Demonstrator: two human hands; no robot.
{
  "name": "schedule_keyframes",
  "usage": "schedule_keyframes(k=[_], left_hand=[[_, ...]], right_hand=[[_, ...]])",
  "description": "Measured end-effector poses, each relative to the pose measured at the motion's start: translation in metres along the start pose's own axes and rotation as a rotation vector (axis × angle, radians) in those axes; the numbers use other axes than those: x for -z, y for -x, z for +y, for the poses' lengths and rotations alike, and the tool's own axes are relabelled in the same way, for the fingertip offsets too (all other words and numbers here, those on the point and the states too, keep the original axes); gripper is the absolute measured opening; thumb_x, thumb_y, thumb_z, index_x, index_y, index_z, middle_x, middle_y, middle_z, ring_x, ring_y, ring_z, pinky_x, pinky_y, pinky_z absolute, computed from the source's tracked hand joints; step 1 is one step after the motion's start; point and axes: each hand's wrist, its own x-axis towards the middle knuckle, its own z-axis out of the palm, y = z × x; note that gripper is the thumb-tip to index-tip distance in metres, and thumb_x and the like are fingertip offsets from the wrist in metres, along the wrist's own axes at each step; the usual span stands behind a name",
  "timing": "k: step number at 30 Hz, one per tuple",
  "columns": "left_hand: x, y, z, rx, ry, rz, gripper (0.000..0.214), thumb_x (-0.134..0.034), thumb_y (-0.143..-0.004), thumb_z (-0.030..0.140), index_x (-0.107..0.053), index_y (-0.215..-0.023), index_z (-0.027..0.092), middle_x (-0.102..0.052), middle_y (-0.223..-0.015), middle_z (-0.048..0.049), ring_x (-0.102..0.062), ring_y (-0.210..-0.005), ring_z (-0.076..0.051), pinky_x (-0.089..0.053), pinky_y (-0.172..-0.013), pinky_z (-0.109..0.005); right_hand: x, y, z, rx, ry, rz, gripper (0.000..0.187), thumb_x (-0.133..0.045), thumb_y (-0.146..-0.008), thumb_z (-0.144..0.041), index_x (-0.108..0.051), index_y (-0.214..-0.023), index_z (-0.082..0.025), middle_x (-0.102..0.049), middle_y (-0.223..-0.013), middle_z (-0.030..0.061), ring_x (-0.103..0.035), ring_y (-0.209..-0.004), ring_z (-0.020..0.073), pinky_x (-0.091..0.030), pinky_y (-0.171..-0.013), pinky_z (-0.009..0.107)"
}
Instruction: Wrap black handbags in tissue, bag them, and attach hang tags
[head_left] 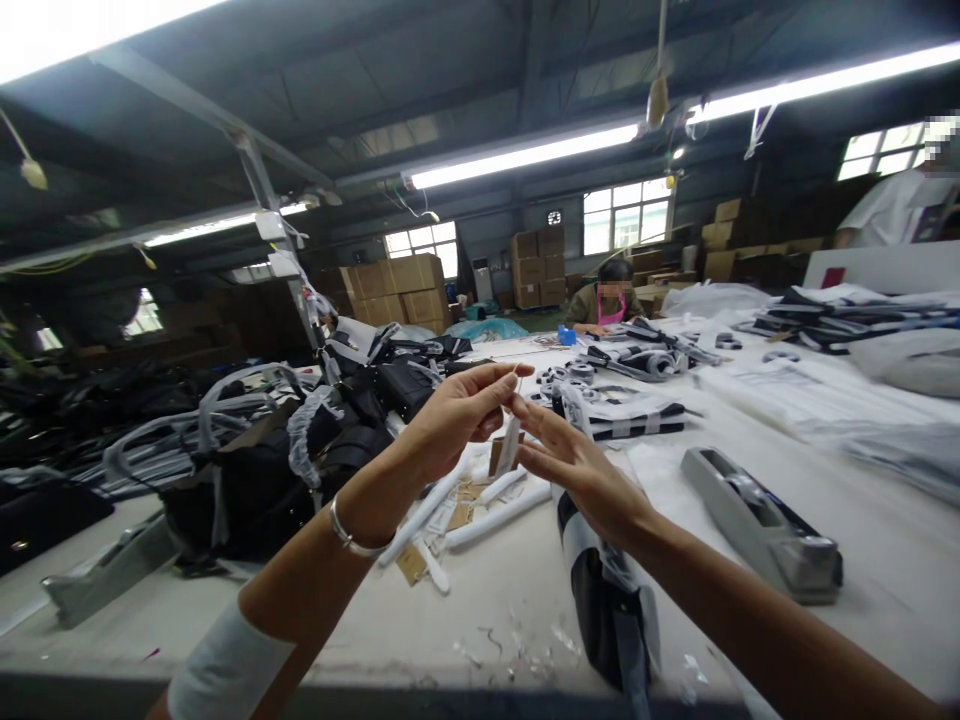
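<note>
One small tag (510, 440) pinched at the centre of the head view, left hand (457, 410) closed on its top from 9 o'clock, right hand (570, 465) gripping its edge between thumb and fingertip from 3 o'clock. Seemingly early in the tagging: tag not yet fastened to the black-and-white bag (600, 590) lying at 5 o'clock under the right forearm, heap of black bags (300, 450) at 9 o'clock, loose tags (411, 563) at 7 o'clock. Cardboard boxes (405, 285) stacked far off at 12 o'clock, shut, contents hidden; no telling what the bags hold.

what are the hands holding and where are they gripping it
A small white tag hangs between the hands. The left hand pinches its thin string at the top. The right hand has its fingertips at the tag's upper end, though its grip is unclear.
</note>
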Motion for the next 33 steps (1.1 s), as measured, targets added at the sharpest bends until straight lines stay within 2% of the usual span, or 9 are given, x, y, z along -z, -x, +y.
schedule_keyframes(k=[3,8,11,15,20,25,29,31,33], left_hand=[[0.000,-0.002,-0.003,0.014,0.009,-0.004,0.036,-0.074,-0.078,0.032,-0.071,-0.111,0.017,-0.066,-0.073,-0.0006,-0.037,-0.046,-0.002,-0.024,-0.042,-0.014],[-0.004,-0.006,-0.006,0.017,0.025,0.018,0.035,-0.075,-0.077,0.029,-0.071,-0.109,0.016,-0.065,-0.071,-0.0003,-0.034,-0.044,-0.002,-0.022,-0.041,-0.014],[-0.006,-0.007,-0.005,0.024,0.043,-0.005,0.035,-0.076,-0.076,0.029,-0.072,-0.108,0.016,-0.064,-0.071,0.0002,-0.036,-0.046,-0.002,-0.022,-0.041,-0.014],[-0.002,-0.007,-0.001,0.020,0.085,-0.054,0.027,-0.076,-0.079,0.030,-0.073,-0.101,0.015,-0.060,-0.067,0.0021,-0.030,-0.043,0.000,-0.018,-0.039,-0.012],[0.001,-0.004,0.006,-0.046,0.193,-0.100,0.023,-0.072,-0.086,0.034,-0.067,-0.079,0.013,-0.046,-0.054,0.0066,-0.021,-0.040,0.000,-0.015,-0.037,-0.011],[-0.014,-0.003,0.002,-0.051,0.330,-0.180,0.024,-0.069,-0.089,0.030,-0.063,-0.074,0.013,-0.042,-0.054,0.0067,-0.027,-0.042,-0.002,-0.024,-0.039,-0.011],[-0.028,-0.005,-0.004,-0.093,0.463,-0.170,0.018,-0.068,-0.090,0.029,-0.065,-0.082,0.014,-0.050,-0.062,0.0045,-0.048,-0.054,-0.004,-0.043,-0.055,-0.013],[-0.033,-0.007,-0.007,-0.123,0.477,-0.156,0.015,-0.067,-0.091,0.030,-0.068,-0.087,0.015,-0.056,-0.070,0.0025,-0.055,-0.063,-0.006,-0.049,-0.064,-0.015],[-0.037,-0.010,-0.010,-0.136,0.467,-0.156,0.015,-0.064,-0.093,0.028,-0.069,-0.090,0.015,-0.061,-0.075,0.0011,-0.060,-0.069,-0.006,-0.051,-0.070,-0.015]], right_hand=[[0.001,0.005,-0.003,0.011,-0.098,-0.043,0.053,-0.072,-0.085,-0.042,-0.058,-0.135,-0.029,-0.054,-0.145,0.0049,-0.045,-0.137,0.0288,-0.032,-0.115,0.049],[0.003,0.007,-0.002,0.020,-0.110,0.020,0.046,-0.071,-0.086,-0.042,-0.064,-0.130,-0.029,-0.062,-0.136,0.0038,-0.052,-0.131,0.0265,-0.038,-0.111,0.042],[0.009,0.005,0.006,-0.017,-0.078,0.085,0.039,-0.075,-0.083,-0.042,-0.071,-0.116,-0.023,-0.073,-0.113,0.0049,-0.064,-0.109,0.0236,-0.047,-0.098,0.037],[0.025,0.004,0.012,-0.071,-0.038,0.113,0.034,-0.071,-0.084,-0.049,-0.075,-0.098,-0.018,-0.074,-0.094,0.0042,-0.065,-0.087,0.0186,-0.048,-0.088,0.033],[0.038,0.010,0.011,-0.233,-0.125,-0.048,0.040,-0.068,-0.084,-0.055,-0.075,-0.101,-0.020,-0.072,-0.106,0.0080,-0.064,-0.102,0.0236,-0.045,-0.098,0.039],[0.037,0.018,0.019,-0.309,-0.029,-0.155,0.043,-0.065,-0.085,-0.059,-0.075,-0.095,-0.018,-0.073,-0.092,0.0055,-0.065,-0.090,0.0216,-0.049,-0.091,0.037],[0.037,0.021,0.019,-0.258,0.082,-0.104,0.045,-0.064,-0.086,-0.059,-0.073,-0.100,-0.017,-0.073,-0.101,0.0071,-0.065,-0.099,0.0247,-0.050,-0.090,0.037],[0.038,0.023,0.014,-0.142,0.096,0.013,0.045,-0.062,-0.089,-0.057,-0.067,-0.115,-0.021,-0.069,-0.118,0.0076,-0.062,-0.112,0.0256,-0.046,-0.100,0.040],[0.038,0.026,0.006,0.028,0.155,0.151,0.048,-0.057,-0.092,-0.058,-0.059,-0.129,-0.026,-0.060,-0.137,0.0064,-0.052,-0.129,0.0260,-0.036,-0.111,0.044]])
